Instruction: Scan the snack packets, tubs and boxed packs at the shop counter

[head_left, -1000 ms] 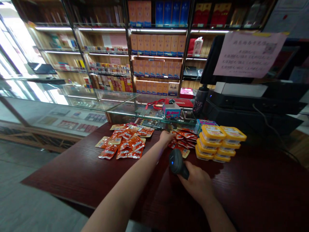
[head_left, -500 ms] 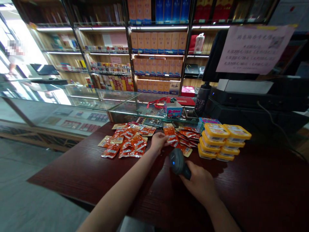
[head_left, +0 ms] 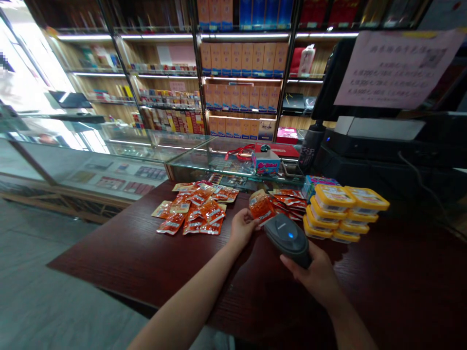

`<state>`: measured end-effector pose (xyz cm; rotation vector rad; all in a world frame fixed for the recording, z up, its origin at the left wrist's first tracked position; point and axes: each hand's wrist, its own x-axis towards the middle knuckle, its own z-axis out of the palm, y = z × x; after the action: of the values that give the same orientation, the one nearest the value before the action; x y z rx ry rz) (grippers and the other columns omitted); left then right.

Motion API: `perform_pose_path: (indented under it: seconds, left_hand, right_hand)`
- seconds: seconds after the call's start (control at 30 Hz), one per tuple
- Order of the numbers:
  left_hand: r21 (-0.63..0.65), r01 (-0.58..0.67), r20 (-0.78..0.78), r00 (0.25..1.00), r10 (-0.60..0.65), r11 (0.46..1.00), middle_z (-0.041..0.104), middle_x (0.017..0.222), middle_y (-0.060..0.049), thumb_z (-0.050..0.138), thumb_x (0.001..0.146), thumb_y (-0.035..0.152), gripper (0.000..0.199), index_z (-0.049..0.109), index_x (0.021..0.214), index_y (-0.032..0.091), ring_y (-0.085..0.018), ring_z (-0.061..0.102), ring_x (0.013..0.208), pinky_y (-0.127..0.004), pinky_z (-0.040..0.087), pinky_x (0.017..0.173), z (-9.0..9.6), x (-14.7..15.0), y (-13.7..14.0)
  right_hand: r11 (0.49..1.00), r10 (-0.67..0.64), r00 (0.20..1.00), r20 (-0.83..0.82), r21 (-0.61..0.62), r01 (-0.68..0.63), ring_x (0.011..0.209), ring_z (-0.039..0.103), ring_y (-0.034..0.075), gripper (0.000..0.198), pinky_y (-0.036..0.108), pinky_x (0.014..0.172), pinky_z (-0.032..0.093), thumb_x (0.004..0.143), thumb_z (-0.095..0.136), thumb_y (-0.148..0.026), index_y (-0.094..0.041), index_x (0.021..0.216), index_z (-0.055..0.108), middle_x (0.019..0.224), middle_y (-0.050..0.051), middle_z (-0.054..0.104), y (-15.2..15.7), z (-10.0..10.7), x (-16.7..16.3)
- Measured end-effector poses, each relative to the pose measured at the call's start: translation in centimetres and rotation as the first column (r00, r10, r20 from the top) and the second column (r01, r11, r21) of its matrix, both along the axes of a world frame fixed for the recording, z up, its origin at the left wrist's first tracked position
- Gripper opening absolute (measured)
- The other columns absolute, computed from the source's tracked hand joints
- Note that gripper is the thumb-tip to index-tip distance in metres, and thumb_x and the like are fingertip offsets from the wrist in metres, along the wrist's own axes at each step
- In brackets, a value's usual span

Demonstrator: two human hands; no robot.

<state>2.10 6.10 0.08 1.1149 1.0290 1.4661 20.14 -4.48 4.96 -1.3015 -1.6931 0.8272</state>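
Pinched by its lower left edge, an orange snack packet [head_left: 261, 206] is in my left hand [head_left: 243, 227]. My right hand [head_left: 318, 272] grips a dark barcode scanner [head_left: 287, 236], its head pointing at that packet and a small blue light glowing on top. To the left lies a spread-out pile of orange packets [head_left: 199, 206]. Behind the scanner, between the held packet and the yellow tubs, more orange packets [head_left: 291, 200] overlap one another. The scanner's handle is mostly hidden by my right hand.
Stacked yellow-lidded tubs [head_left: 333, 197] stand right of the packets on the dark wooden table [head_left: 138, 257]. A glass display counter [head_left: 146, 143] runs behind. A small blue-and-pink box [head_left: 266, 163] sits on the glass. A monitor bearing a paper sign [head_left: 397, 68] rises at the right.
The scanner has swung from facing down and left to pointing forward at the packet. My left hand has lifted and tilted the packet slightly. The view has shifted a little.
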Motion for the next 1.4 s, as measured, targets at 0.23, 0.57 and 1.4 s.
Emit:
perform_pose_path:
  seconds: [0.23,0.57,1.4]
  left_hand:
    - [0.022,-0.024,-0.134,0.991,0.027,0.999,0.061,0.064,0.001,0.073,0.058,0.026,0.025,0.051,0.065,0.017,-0.013,0.06,0.059,-0.023,0.049,0.054,0.2,0.0,0.0]
    - [0.027,-0.009,-0.065,0.998,0.011,1.0,0.053,0.055,0.006,0.073,0.057,0.028,0.029,0.047,0.065,0.018,-0.008,0.052,0.047,-0.02,0.045,0.047,-0.7,0.0,0.2]
    - [-0.176,-0.547,0.093,0.818,0.567,0.818,0.05,0.057,0.004,0.063,0.064,0.012,0.018,0.046,0.061,0.015,-0.007,0.058,0.052,-0.026,0.058,0.062,4.9,-9.2,6.1]
  right_hand:
    - [1.0,-0.007,0.999,0.033,-0.007,0.007,0.05,0.058,0.016,0.035,0.025,0.046,0.045,0.078,0.06,-0.048,-0.018,0.093,0.062,0.059,0.001,0.063,-0.1,0.0,0.1]
    - [0.996,-0.049,0.992,0.112,0.085,0.04,0.08,0.066,0.022,0.03,0.03,0.07,0.051,0.077,0.059,-0.044,-0.019,0.093,0.062,0.085,0.006,0.071,0.0,0.2,0.0]
    - [0.976,-0.212,0.762,0.612,0.164,0.14,0.081,0.066,0.022,0.023,0.028,0.064,0.041,0.085,0.052,-0.033,-0.023,0.104,0.057,0.089,0.004,0.07,0.4,-0.9,-0.8]
